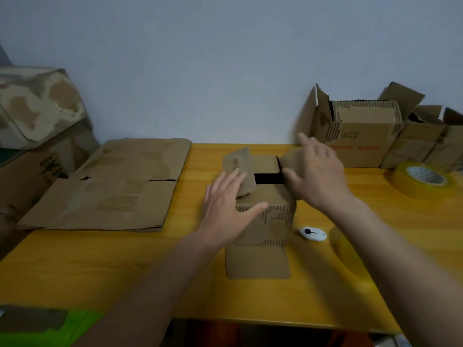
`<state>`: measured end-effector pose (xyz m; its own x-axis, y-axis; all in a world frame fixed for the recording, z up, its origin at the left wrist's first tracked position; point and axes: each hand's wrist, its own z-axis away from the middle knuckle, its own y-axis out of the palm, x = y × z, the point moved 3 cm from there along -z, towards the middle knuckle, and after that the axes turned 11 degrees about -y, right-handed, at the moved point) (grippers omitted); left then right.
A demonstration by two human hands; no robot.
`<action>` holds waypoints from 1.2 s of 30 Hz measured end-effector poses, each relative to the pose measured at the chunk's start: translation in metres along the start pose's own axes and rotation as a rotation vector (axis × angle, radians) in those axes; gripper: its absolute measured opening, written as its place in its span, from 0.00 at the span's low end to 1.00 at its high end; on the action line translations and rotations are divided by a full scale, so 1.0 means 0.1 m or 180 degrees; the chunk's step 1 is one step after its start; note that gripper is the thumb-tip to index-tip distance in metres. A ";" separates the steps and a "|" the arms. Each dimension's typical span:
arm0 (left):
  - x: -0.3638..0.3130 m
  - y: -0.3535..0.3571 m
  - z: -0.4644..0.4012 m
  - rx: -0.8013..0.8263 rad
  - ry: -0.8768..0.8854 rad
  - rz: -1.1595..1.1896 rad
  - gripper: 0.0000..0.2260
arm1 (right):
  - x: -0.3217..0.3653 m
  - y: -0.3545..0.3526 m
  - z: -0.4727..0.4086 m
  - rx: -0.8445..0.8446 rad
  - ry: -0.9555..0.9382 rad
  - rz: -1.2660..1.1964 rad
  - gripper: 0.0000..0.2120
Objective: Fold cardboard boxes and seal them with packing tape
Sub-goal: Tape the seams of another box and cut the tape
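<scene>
Cardboard is being folded on the yellow bench. A small box is standing in the middle, and its top is not closed yet; a dark gap is showing. The left hand is lying flat with straight fingers, pushing the left flap down. The right hand is spread wide, pressing the right flap inward. Neither hand is gripping anything. I think the folding step is going on. Next, the flaps are needing to go flat, then the tape roll, sitting far right, is needed.
</scene>
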<state>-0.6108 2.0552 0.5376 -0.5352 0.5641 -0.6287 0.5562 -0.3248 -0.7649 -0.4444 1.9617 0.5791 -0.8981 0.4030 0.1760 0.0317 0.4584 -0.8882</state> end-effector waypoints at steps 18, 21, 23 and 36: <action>0.01 0.04 0.48 0.0351 0.0677 -0.1067 0.39 | -0.05 0.24 0.26 0.0354 0.0716 -0.2528 0.03; 0.03 -0.13 0.39 -0.0037 0.1645 -0.1378 0.36 | -0.06 0.19 0.27 0.0776 0.0422 -0.2909 0.03; 0.03 -0.14 0.27 0.0097 0.1844 -0.1789 0.37 | -0.04 0.20 0.25 0.0994 0.0202 -0.3079 0.05; -0.50 0.44 0.08 0.0544 0.0315 -0.2193 0.44 | -0.27 0.34 0.14 0.0132 0.1133 -0.2420 0.19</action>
<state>-0.5640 2.0066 0.5345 -0.6643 0.7474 0.0146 0.0008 0.0202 -0.9998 -0.4254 1.9553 0.5379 -0.4761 0.2253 0.8500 -0.5486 0.6794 -0.4873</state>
